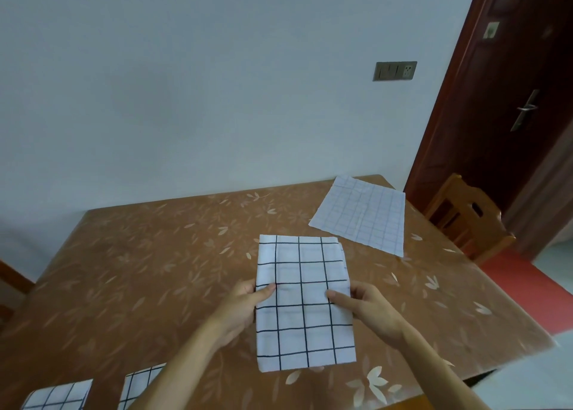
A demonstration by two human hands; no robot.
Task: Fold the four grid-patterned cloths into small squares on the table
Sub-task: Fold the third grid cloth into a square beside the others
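A white cloth with a bold dark grid (304, 304), folded into a long rectangle, lies in the middle of the brown table (139, 254). My left hand (248, 307) pinches its left edge about halfway along, thumb on top. My right hand (366, 307) pinches the right edge at the same height. A paler cloth with a fine grid (362, 217) lies spread flat at the far right of the table. Two folded bold-grid cloths sit at the near left edge, one (59, 394) at the corner and one (139, 381) partly hidden by my left forearm.
The table stands against a pale wall and wears a leaf-patterned brown cover. A wooden chair (465, 217) stands at the right side, in front of a dark red door (511, 99). Red flooring (521, 288) shows beyond the table's right edge.
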